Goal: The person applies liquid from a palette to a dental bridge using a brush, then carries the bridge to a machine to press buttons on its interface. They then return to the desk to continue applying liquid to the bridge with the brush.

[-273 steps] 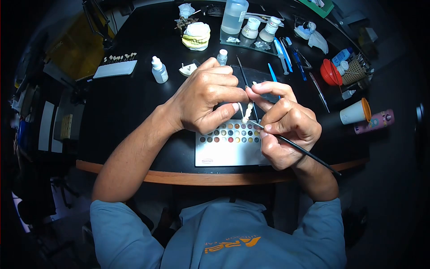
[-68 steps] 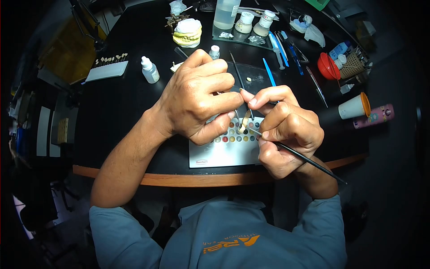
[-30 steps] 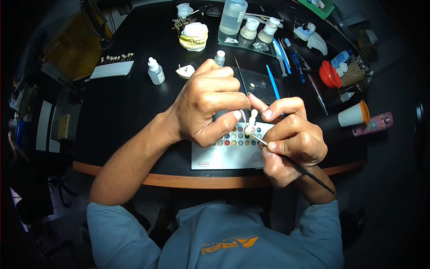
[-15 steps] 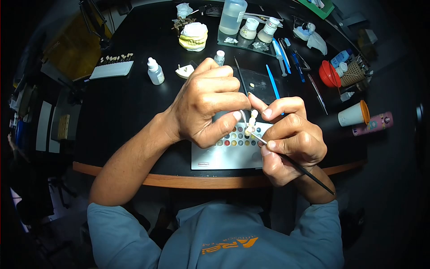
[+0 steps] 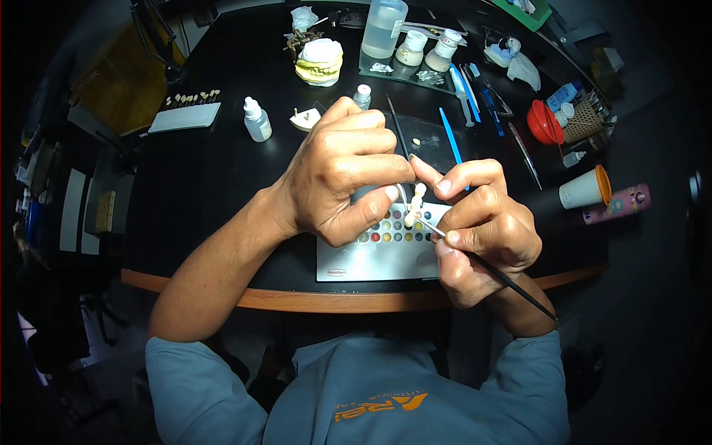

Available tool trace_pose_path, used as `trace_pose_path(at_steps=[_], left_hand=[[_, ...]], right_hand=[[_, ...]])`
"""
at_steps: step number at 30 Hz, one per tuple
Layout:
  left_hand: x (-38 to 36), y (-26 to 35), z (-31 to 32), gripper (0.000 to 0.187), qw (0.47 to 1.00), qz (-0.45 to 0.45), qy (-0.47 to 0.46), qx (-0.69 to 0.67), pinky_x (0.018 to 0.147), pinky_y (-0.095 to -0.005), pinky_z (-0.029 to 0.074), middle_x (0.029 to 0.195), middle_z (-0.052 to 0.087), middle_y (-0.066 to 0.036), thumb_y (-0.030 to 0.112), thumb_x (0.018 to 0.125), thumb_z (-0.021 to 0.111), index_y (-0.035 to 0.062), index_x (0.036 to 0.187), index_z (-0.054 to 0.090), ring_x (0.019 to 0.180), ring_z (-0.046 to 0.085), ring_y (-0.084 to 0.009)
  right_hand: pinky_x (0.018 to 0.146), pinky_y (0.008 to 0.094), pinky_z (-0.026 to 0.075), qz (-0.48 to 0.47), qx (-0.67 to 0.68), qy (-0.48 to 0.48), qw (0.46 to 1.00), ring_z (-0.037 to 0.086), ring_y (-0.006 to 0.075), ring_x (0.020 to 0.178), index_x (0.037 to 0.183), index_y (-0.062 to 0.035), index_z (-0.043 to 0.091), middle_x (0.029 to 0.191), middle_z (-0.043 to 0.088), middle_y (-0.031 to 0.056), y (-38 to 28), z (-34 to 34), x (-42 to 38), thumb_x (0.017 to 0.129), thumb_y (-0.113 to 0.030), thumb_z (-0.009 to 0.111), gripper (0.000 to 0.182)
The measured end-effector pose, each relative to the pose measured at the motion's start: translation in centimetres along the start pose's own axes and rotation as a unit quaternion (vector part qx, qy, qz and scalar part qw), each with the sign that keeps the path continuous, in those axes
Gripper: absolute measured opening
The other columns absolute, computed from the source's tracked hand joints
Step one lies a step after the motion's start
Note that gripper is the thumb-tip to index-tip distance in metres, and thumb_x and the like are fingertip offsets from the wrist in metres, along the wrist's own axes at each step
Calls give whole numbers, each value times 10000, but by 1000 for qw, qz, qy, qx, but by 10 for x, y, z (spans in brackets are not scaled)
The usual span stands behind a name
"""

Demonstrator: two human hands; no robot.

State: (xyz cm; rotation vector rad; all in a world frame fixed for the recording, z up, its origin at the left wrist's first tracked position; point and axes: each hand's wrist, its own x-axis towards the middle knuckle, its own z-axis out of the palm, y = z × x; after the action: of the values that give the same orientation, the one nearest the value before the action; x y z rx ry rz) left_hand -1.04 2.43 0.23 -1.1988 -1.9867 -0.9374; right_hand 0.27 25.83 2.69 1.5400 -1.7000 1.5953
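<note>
My left hand [image 5: 348, 167] is closed, with thumb and index finger pinching a thin curved metal holder [image 5: 403, 194] whose rest is hidden in my grip. At its tip is a cream-coloured dental bridge [image 5: 415, 208], with several tooth shapes in a row. My right hand [image 5: 489, 230] grips a slim paintbrush [image 5: 519, 288] with a dark handle, its tip at or close to the bridge's lower end; contact cannot be made out. My right index fingertip is near my left index finger. Beneath both hands lies a white palette [image 5: 371, 261] of coloured round wells.
Behind my hands are another brush [image 5: 399, 122], a small tooth crown [image 5: 417, 142], a blue-handled tool [image 5: 451, 135] and a dropper bottle [image 5: 257, 120]. Further back stand a plaster model [image 5: 320, 65], jars [image 5: 443, 50] and a tooth shade guide [image 5: 185, 116]. A cup [image 5: 582, 190] sits right.
The brush tip and my right thumb have shifted very slightly right. My left hand and the bridge stay almost still.
</note>
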Motion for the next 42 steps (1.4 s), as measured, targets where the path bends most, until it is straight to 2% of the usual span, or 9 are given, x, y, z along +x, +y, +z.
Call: trace_pose_path(at_steps=[20, 35, 42], left_hand=[[0, -1, 1, 400, 1000, 7, 4, -4, 688, -397, 325, 653, 508, -78, 332, 796, 599, -3, 904, 791, 619, 431, -224], [-1, -3, 1, 393, 1000, 9, 0, 3, 685, -395, 319, 654, 503, -70, 331, 785, 601, 5, 896, 789, 622, 426, -222], [1, 0, 1, 404, 1000, 8, 6, 8, 687, -396, 324, 652, 503, -70, 333, 781, 600, 2, 905, 794, 624, 427, -222]], right_hand=[[1001, 567, 601, -10, 2, 0, 1000, 701, 352, 986, 804, -2, 639, 758, 687, 123, 0, 2, -1, 743, 43, 740, 127], [1007, 556, 594, -3, -14, -13, 1000, 699, 350, 985, 786, -8, 638, 747, 676, 116, -4, 3, -1, 688, 66, 714, 145], [1007, 556, 596, -3, -4, 3, 1000, 703, 348, 979, 787, -14, 631, 750, 679, 112, -2, 3, -1, 699, 60, 724, 147]])
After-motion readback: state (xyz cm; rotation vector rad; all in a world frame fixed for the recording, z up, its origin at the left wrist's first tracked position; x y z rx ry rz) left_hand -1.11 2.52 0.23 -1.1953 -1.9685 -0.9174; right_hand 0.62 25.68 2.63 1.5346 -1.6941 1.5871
